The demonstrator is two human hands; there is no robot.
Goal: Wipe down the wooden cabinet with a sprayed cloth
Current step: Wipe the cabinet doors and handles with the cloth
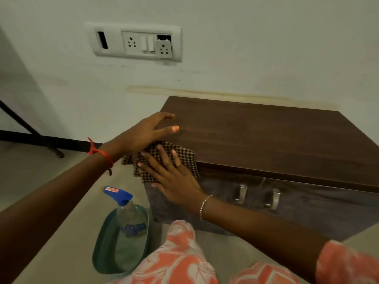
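The dark wooden cabinet (266,140) stands against the wall, with two doors and metal handles on its front. A brown checked cloth (185,157) is draped over its near left corner. My right hand (178,181) lies flat on the cloth with fingers spread, pressing it against the corner and the front. My left hand (141,134) rests at the left edge of the top, fingers apart, its heel on the cloth's upper edge. A clear spray bottle (131,218) with a blue trigger head stands on the floor to the cabinet's left.
The spray bottle sits in a teal oval basin (102,253) on the floor beside my knee. A socket and switch panel (137,43) is on the wall above. A black metal stand leg (30,138) runs along the floor at the left.
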